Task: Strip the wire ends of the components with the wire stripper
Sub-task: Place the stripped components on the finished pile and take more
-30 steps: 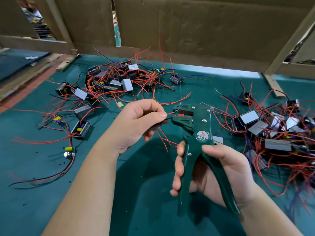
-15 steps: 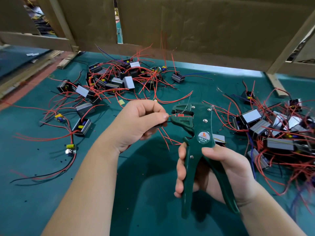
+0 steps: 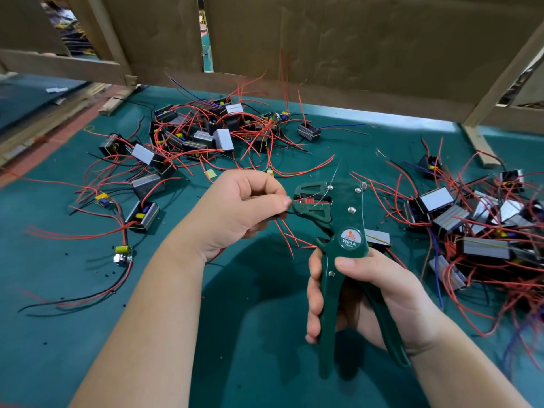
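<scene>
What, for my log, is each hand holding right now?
Left hand: pinches a red wire fed into the wire stripper.
Right hand: grips the wire stripper's handles.

Below and between the left hand and right hand: bare teal table mat, open for passage. Between the hands, taken up by the dark green wire stripper gripped in the right and the thin red wire pinched in the left. Beyond the left hand, blocked by a heap of grey-and-black boxed components in tangled red wire. Left of it, strewn with a few open black components and long red leads. Right of the right hand, hemmed by a second dense pile of grey metal-cased components. Farther ahead, closed off by a brown cardboard wall on a pale wooden frame.
</scene>
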A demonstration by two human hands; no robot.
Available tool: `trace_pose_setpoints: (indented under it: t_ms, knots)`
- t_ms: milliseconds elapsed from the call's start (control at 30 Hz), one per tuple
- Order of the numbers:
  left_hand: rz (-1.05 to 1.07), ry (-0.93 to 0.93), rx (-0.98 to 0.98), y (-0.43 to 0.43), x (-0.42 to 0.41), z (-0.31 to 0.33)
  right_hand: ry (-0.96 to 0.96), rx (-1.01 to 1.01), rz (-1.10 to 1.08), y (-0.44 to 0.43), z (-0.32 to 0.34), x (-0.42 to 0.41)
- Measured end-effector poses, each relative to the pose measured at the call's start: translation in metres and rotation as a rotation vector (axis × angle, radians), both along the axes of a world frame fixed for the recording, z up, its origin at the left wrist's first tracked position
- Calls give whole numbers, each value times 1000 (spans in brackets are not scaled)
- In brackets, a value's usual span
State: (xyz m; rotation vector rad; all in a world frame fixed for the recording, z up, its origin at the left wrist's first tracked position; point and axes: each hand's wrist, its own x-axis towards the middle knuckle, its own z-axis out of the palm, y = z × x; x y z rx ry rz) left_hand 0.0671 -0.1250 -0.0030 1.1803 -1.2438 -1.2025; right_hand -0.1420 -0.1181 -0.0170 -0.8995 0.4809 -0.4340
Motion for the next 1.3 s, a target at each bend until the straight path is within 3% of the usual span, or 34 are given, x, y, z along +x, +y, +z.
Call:
trace_pose_setpoints:
  t_ms: [133,300,533,633,700,767,867,1200,1300]
  knots:
    - [20,-21,6,0,0,0,37,0,-58,6,-2,4]
    - [45,-107,80,-7,0,-6,215,21,-327,9,-3,18]
    - [-43,-262,32,-10,1,-15,211,164,-267,0,8,2]
    - [18,-418,-8,-9,6,-17,253,112,-228,-4,13,-5]
    - [165,-583,-48,-9,20,-18,251,101,-320,-9,18,-12]
    - [274,-509,-30,-9,35,-15,211,71,-453,-16,23,-22]
    - [242,-254,-47,-6,36,-10,184,72,-521,-20,23,-29]
    - [90,-229,-97,-7,8,-12,-10,77,-383,-7,0,-8]
    - [76,-82,-47,-8,-3,-13,-58,51,-383,-3,-1,-1]
